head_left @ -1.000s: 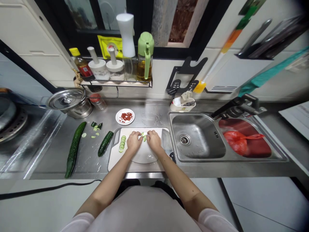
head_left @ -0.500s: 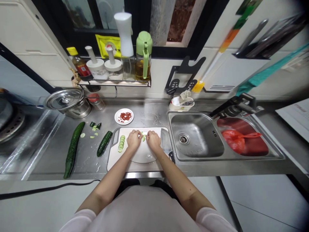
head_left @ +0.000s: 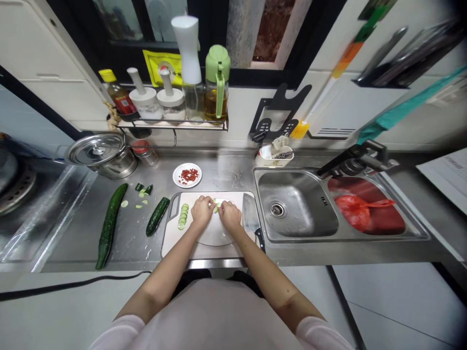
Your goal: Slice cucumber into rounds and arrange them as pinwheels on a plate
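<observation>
L hand (head_left: 203, 211) & R hand (head_left: 229, 214), both curled, at cuke slices (head_left: 216, 206) over plate (head_left: 217, 234) on board (head_left: 175, 241); can't tell if gripping.

We look through one head-worn camera, high above the near side of the cutting board (head_left: 173, 245), facing forward and down. Our view is wide, so the board sits fairly small near its middle. We take in the desk (head_left: 78, 236) around the board, the sink (head_left: 310, 214) right of it, the shelf (head_left: 204, 126) and window (head_left: 120, 22) beyond it, and the wearer's shirt (head_left: 219, 311) on its near side.
</observation>
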Demonstrator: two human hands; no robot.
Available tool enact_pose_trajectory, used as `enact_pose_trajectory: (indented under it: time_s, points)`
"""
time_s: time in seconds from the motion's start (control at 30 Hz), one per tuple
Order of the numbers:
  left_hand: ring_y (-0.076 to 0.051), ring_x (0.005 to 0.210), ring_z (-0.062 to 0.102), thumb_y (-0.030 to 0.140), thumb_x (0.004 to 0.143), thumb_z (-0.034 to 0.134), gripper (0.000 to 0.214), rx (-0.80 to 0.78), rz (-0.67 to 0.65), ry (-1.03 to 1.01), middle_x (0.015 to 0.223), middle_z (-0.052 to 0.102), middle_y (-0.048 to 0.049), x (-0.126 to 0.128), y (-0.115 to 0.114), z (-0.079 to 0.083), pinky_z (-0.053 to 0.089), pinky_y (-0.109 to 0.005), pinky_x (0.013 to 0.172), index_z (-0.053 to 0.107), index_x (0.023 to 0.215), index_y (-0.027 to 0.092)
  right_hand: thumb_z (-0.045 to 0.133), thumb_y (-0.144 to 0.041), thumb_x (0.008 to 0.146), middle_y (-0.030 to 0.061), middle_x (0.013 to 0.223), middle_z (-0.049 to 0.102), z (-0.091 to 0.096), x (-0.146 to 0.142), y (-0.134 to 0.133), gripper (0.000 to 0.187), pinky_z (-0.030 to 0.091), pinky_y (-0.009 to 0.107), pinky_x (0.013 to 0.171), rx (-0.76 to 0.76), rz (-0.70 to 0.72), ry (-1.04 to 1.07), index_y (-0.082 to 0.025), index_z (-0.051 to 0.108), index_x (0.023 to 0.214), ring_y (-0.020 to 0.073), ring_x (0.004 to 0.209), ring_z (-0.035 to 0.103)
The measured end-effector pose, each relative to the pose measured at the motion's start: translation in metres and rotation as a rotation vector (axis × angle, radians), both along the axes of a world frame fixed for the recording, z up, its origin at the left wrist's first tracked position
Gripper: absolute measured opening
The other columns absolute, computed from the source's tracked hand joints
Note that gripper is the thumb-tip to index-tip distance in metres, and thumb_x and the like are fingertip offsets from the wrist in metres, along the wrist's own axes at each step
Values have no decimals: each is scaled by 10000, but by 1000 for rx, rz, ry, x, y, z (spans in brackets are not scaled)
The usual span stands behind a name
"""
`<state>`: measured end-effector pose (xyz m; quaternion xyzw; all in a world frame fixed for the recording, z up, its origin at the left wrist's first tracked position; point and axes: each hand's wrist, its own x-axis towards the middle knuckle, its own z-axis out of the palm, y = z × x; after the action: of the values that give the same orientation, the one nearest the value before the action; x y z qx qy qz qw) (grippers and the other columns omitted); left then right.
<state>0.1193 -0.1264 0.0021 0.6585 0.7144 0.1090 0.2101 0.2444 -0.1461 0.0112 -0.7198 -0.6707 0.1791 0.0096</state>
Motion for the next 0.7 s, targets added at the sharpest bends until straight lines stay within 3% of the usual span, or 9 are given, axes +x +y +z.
enact_pose_trajectory:
  time_s: [0.47, 0.7]
  points:
    - [-197, 992, 569, 399, 895, 566, 167, -16, -7, 7, 1025, 620, -28, 0, -1, 2, 366, -276, 713, 647, 920, 255, 417, -370, 984, 80, 1080, 637, 7, 8, 9, 256, 371, 274, 756, -26, -57, -38, -214, 599, 1075, 195, 997, 582]
    - [-181, 934, 598, 341, 890, 565, 139, 6, 59, -126, 1019, 641, -29, -9, 1, 8, 391, -271, 734, 661, 931, 250, 410, -357, 983, 63, 1070, 643, 11, 7, -1, 255, 351, 267, 744, 4, -62, 20, -216, 609, 1059, 185, 979, 581]
